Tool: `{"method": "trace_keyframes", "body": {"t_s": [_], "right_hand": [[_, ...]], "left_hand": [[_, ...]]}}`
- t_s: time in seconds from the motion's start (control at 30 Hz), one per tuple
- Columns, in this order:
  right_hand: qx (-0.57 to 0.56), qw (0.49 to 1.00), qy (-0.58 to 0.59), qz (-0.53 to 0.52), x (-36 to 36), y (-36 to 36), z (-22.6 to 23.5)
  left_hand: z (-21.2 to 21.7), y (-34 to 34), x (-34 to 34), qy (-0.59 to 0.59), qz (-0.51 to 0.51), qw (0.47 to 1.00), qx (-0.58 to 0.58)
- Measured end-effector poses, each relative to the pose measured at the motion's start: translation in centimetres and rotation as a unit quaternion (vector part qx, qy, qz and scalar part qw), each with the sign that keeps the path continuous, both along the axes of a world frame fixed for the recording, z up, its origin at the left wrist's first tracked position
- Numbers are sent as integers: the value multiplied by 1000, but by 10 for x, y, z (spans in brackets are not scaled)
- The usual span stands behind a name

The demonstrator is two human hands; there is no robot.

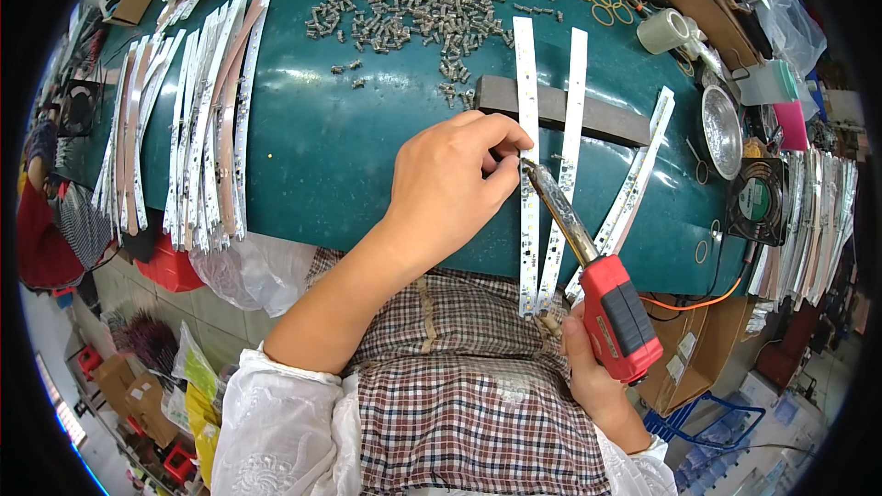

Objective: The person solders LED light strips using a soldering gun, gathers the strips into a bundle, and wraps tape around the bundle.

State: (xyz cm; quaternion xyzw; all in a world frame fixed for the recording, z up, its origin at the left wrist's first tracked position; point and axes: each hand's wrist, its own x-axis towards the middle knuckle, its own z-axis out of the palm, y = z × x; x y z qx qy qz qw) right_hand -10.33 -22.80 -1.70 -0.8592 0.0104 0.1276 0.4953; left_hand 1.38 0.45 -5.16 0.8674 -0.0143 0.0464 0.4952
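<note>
My right hand (595, 388) is wrapped firmly round the red-and-black handle of a soldering iron (617, 314), and its metal barrel slants up and left, away from me. The tip meets, or all but meets, the nearest white strip (527, 213), right where the fingers of my left hand (441, 174) are working. That strip runs roughly lengthwise in front of me on the green table (303, 165), its upper part lying across a dark bar (608, 120). My left thumb and forefinger are drawn nearly together at its left edge; whether they pinch a small part or only steady the strip, I cannot tell (the tip of the iron and my own fingers crowd the spot).

I judge the step in hand to be heating a joint at that point on the strip. As I see it, the next move calls for a still left hand and a light, brief touch of the iron, with my fingertips kept clear of the hot metal.

Just to the right, 1 more strip (569, 129) also crosses the bar, and further strips (646, 162) lie beyond it. The loose metal parts (432, 5) are heaped past my left hand, within easy reach.
</note>
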Motion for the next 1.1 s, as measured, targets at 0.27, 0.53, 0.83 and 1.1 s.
{"method": "trace_keyframes", "body": {"t_s": [0.27,0.53,0.83,1.1], "right_hand": [[81,989,-44,-118,1,2,19],[-129,939,-264,-181,84,-17,2],[-340,891,-264,-147,117,-10,-17],[-371,874,-273,-154,117,-32,-22]], "left_hand": [[1,0,0,10,-4,1000,-6],[15,-2,-7,38,-28,998,-40],[7,-21,-9,73,-57,990,-102],[8,-34,-6,53,-57,992,-98]]}}
